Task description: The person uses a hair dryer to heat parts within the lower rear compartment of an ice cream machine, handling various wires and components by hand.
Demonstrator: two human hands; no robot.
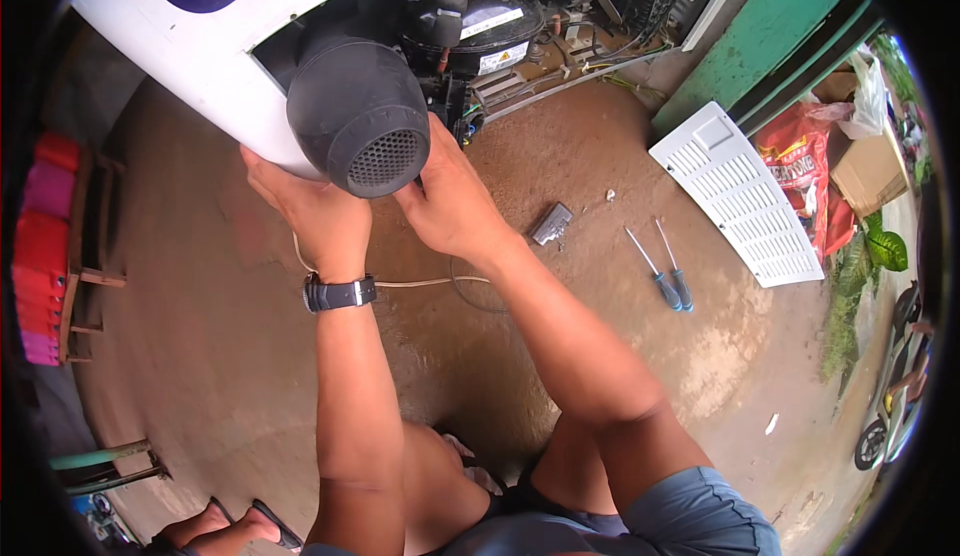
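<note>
A white cabinet (pixel 190 66) stands before me, its lower compartment open on a black compressor (pixel 475 21) with wiring. In front of that opening is a rounded black thing (pixel 350 96) with a honeycomb mesh end, its kind unclear. My left hand (pixel 325 221), wearing a watch, has its fingers bent round the cabinet's lower edge, just left of the black thing. Beside the mesh end, my right hand (pixel 450 196) is closed, its fingertips hidden behind the black thing; what they grip does not show.
Right of my arms lie two blue-handled screwdrivers (pixel 675 289), a small dark box-shaped part (pixel 551 224) and a white slotted panel (pixel 740 196). A pale cable (pixel 420 283) crosses the floor. Red and pink stacked items (pixel 45 246) stand left; another person's feet (pixel 235 526) show lower left.
</note>
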